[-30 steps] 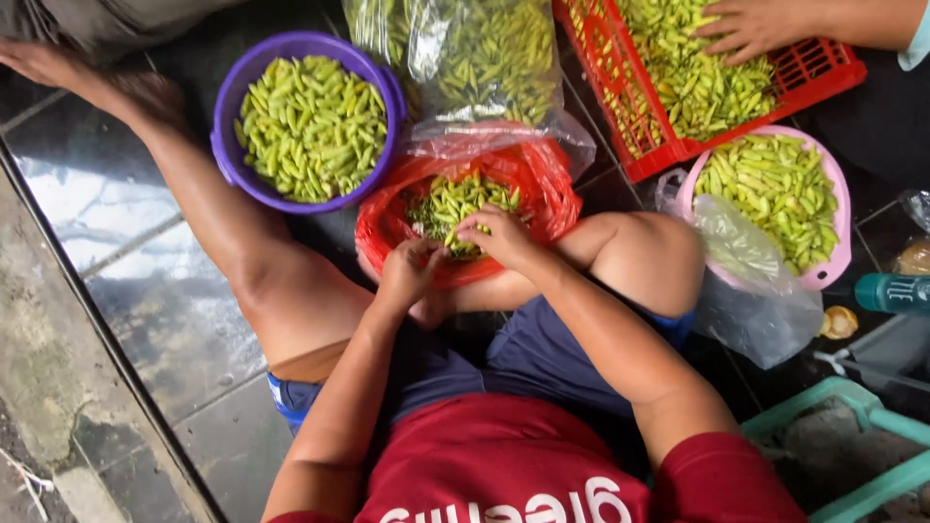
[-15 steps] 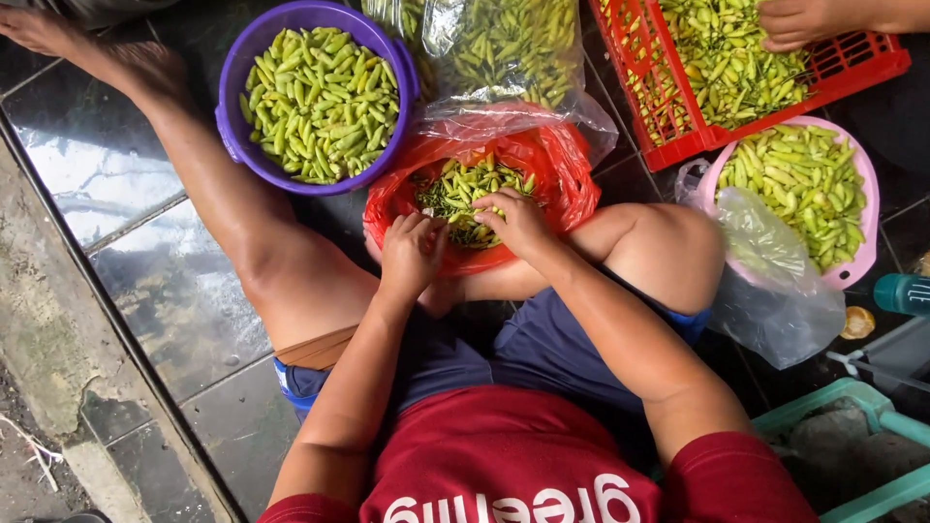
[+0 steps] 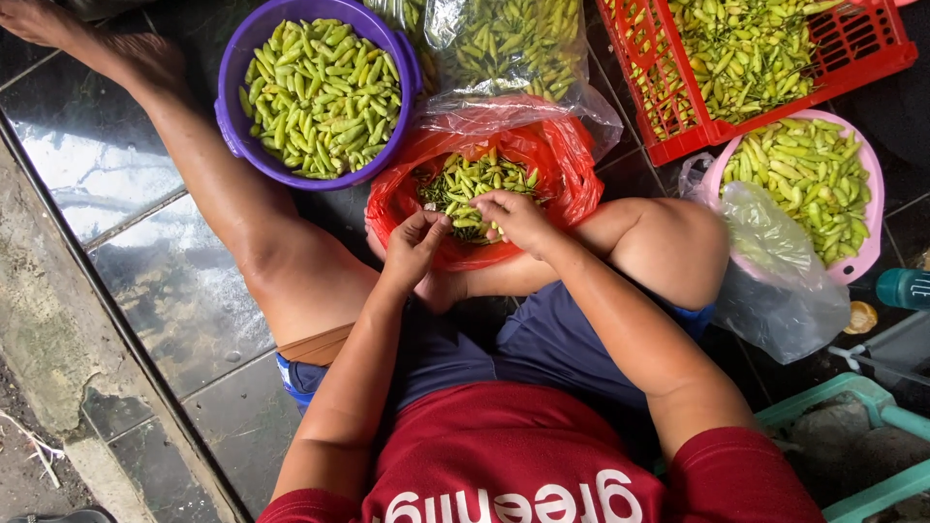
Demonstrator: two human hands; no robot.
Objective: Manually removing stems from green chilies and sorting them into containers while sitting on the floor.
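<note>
A purple bowl (image 3: 402,58) full of green chilies sits at the far left on the dark tiled floor (image 3: 165,291). A clear bag (image 3: 504,39) of chilies lies just right of it. Farther right stands a red crate (image 3: 872,53) heaped with chilies, and nearer, a pink bowl (image 3: 867,257) with a crumpled clear bag (image 3: 775,281) over its edge. A teal crate (image 3: 872,397) shows at the near right.

Red plastic bag (image 3: 572,179) centre; clear bag (image 3: 504,44) above; clear bag (image 3: 775,281) rt.
</note>
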